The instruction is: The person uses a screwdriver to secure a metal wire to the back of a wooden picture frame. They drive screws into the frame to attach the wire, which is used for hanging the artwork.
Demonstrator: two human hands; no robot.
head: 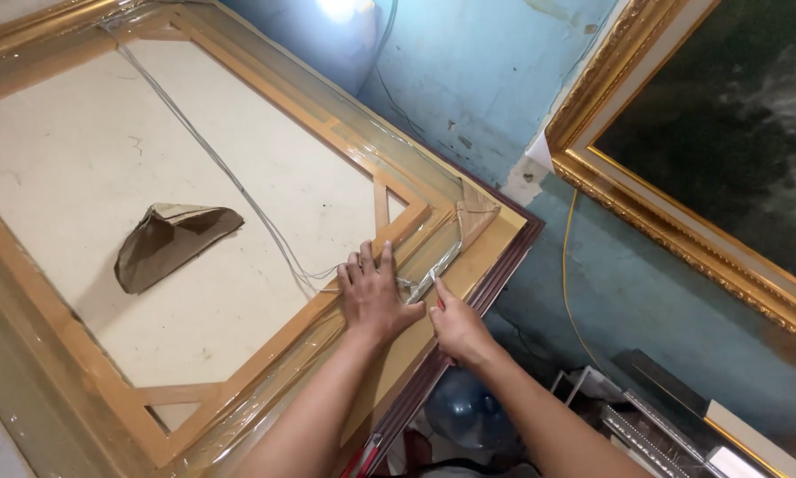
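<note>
Left hand (376, 296) flat, fingers spread, pressing plastic wrap (433, 252) on frame (278, 332); right hand (455, 327) pinches, probably, small cutter. Wrap-cutting step; next needs steady pull along edge.

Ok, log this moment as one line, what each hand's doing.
left hand: flat on wooden frame | right hand: pinching clear wrap at frame edge | brown paper: loose on canvas back

Hands (376, 296) on plastic-wrapped frame back (238, 354)

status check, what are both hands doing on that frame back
Left hand flat on the wooden stretcher bar. Right hand pinching the clear plastic wrap at the frame edge. Hanging wire nearby, not in the way.
</note>
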